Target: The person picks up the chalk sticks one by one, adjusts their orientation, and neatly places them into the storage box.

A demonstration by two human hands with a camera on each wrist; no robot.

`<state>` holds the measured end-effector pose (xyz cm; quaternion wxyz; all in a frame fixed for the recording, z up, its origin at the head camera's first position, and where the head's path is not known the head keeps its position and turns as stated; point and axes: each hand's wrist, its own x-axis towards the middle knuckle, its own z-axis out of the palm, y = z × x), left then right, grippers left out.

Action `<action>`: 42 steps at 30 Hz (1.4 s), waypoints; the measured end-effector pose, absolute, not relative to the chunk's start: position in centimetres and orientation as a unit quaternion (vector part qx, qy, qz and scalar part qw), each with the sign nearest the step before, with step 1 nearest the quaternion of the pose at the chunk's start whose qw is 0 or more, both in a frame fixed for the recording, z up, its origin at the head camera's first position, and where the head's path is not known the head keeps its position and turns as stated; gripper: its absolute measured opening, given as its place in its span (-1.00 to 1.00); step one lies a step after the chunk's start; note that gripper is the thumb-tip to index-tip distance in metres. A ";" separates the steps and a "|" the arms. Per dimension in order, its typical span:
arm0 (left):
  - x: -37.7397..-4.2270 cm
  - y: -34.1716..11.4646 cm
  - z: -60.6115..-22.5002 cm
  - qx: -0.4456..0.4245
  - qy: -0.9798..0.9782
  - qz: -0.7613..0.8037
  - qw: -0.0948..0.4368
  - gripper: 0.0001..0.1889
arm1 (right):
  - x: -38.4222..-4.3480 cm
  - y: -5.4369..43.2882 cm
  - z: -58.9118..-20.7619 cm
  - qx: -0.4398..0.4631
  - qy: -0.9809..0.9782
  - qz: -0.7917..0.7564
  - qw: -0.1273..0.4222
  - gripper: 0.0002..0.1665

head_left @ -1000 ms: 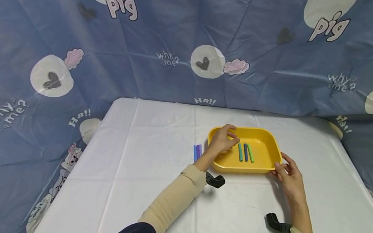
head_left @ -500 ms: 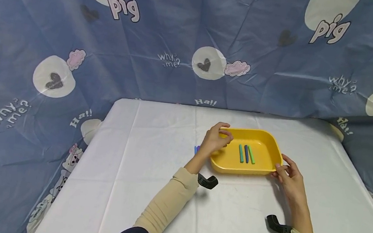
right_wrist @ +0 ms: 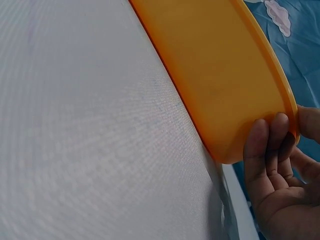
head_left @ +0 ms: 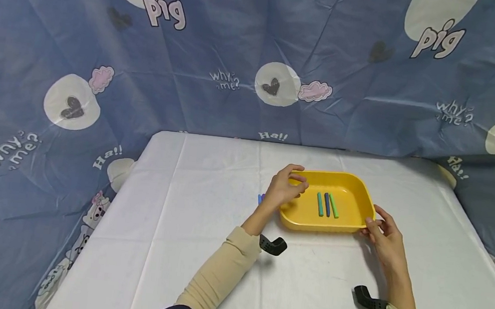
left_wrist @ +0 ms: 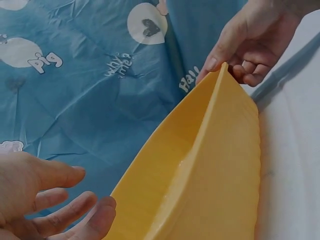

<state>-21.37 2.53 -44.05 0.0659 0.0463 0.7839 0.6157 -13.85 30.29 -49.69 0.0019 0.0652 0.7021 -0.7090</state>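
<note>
Shifted leftward since the earliest frame is the left hand (head_left: 281, 188), now held at the left rim of the yellow tray (head_left: 355, 201) rather than well inside it. By that shift the loose sticks beside the tray are more fully covered: only the tips of a blue stick (head_left: 259, 199) and a purple stick (head_left: 263, 196) are left showing. No change is noticed in the tray, set on the white cloth (head_left: 207, 195), or in the teal stick (head_left: 320, 204), dark blue stick (head_left: 327, 204) and green stick (head_left: 334, 205) laid side by side on its floor.

The left thumb and fingers are loosely bent and parted, with nothing seen between them; whether a fingertip is touched to the rim cannot be told. The tray's near right corner is clamped by the right hand (head_left: 386, 238), thumb at the rim and fingers against the outer wall.

The step in hand is judged to be the handling of sticks at one end while the other is steadied. For that, the right grip is best kept light and level, since the sticks could be rolled by a tilt. The left fingers are best lifted clear of the rim, and any stick pinched near its middle and released low.
</note>
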 end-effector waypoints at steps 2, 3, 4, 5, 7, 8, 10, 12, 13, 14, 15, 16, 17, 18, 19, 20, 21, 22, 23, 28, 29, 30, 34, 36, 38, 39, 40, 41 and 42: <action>-21.3 2.4 -44.1 0.043 0.781 0.619 0.068 -0.52 | -13.9 30.3 -49.7 0.065 0.702 -0.709 0.002 -0.26; -21.3 2.4 -44.2 0.041 0.779 0.622 0.070 -0.52 | -13.9 30.4 -49.7 0.064 0.701 -0.710 0.002 -0.27; -21.3 2.3 -44.2 0.039 0.776 0.626 0.073 -0.51 | -13.9 30.4 -49.7 0.064 0.699 -0.712 0.002 -0.27; -21.3 2.2 -44.3 0.035 0.770 0.632 0.076 -0.51 | -13.9 30.4 -49.8 0.063 0.697 -0.714 0.003 -0.27; -21.3 2.0 -44.5 0.027 0.760 0.644 0.084 -0.50 | -13.9 30.4 -49.8 0.062 0.694 -0.717 0.003 -0.27; -21.3 1.9 -44.6 0.024 0.756 0.649 0.087 -0.49 | -14.0 30.4 -49.9 0.061 0.692 -0.719 0.003 -0.27; -21.2 1.7 -44.7 0.019 0.746 0.660 0.092 -0.49 | -13.9 30.4 -49.9 0.061 0.692 -0.719 0.003 -0.27; -21.1 1.4 -44.8 0.016 0.739 0.666 0.095 -0.49 | -13.9 30.4 -49.9 0.063 0.697 -0.715 0.003 -0.27; -21.0 1.3 -44.8 0.016 0.736 0.669 0.097 -0.48 | -13.9 30.4 -49.8 0.065 0.700 -0.711 0.003 -0.27; -20.9 1.2 -44.8 0.017 0.734 0.672 0.098 -0.48 | -13.9 30.3 -49.8 0.065 0.701 -0.711 0.003 -0.27; -20.8 1.0 -44.8 0.017 0.732 0.674 0.099 -0.48 | -13.9 30.3 -49.8 0.067 0.705 -0.706 0.002 -0.27; -20.7 0.9 -44.7 0.018 0.731 0.675 0.100 -0.48 | -13.8 30.3 -49.8 0.068 0.706 -0.705 0.001 -0.27; -20.7 0.9 -44.7 0.017 0.729 0.677 0.100 -0.47 | -13.9 30.2 -49.7 0.068 0.709 -0.702 -0.001 -0.27; -20.7 0.8 -44.6 0.017 0.729 0.677 0.099 -0.47 | -13.9 30.2 -49.7 0.068 0.709 -0.702 -0.002 -0.27; -20.6 0.7 -44.6 0.017 0.729 0.678 0.098 -0.47 | -13.9 30.2 -49.7 0.067 0.712 -0.699 -0.003 -0.28; -20.6 0.7 -44.5 0.016 0.728 0.678 0.097 -0.47 | -13.9 30.2 -49.7 0.067 0.711 -0.700 -0.003 -0.28; -20.6 0.6 -44.5 0.015 0.728 0.679 0.097 -0.47 | -13.9 30.2 -49.7 0.067 0.715 -0.696 -0.004 -0.28; -20.6 0.6 -44.4 0.014 0.727 0.679 0.097 -0.47 | -13.9 30.2 -49.7 0.067 0.714 -0.697 -0.004 -0.29; -20.5 0.5 -44.4 0.013 0.727 0.680 0.097 -0.47 | -13.9 30.2 -49.7 0.067 0.716 -0.695 -0.004 -0.29; -20.4 0.0 -44.5 0.015 0.729 0.677 0.101 -0.46 | -13.8 30.1 -49.7 0.072 0.710 -0.700 -0.004 -0.29; -20.4 -0.1 -44.6 0.014 0.730 0.676 0.099 -0.46 | -13.8 30.1 -49.7 0.072 0.709 -0.702 -0.003 -0.29; -20.4 -0.3 -44.6 0.012 0.730 0.676 0.099 -0.46 | -13.8 30.1 -49.7 0.072 0.707 -0.703 -0.002 -0.28; -20.1 -0.9 -44.7 0.001 0.719 0.688 0.099 -0.45 | -13.8 30.1 -49.6 0.068 0.709 -0.702 0.000 -0.27; -20.0 -1.2 -44.6 -0.003 0.712 0.695 0.099 -0.46 | -13.8 30.2 -49.6 0.063 0.712 -0.700 -0.001 -0.26; -20.0 -1.3 -44.6 -0.004 0.707 0.700 0.097 -0.46 | -13.8 30.2 -49.6 0.059 0.711 -0.701 -0.002 -0.27; -20.0 -1.4 -44.6 -0.004 0.707 0.701 0.095 -0.46 | -13.8 30.2 -49.7 0.058 0.709 -0.703 -0.002 -0.27; -20.0 -1.5 -44.6 -0.004 0.708 0.700 0.093 -0.47 | -13.8 30.2 -49.7 0.057 0.710 -0.702 -0.003 -0.27; -19.9 -1.6 -44.5 -0.005 0.710 0.698 0.091 -0.48 | -13.8 30.2 -49.7 0.057 0.710 -0.702 -0.002 -0.27; -19.9 -1.7 -44.6 -0.006 0.712 0.697 0.090 -0.48 | -13.8 30.2 -49.8 0.056 0.710 -0.702 -0.001 -0.28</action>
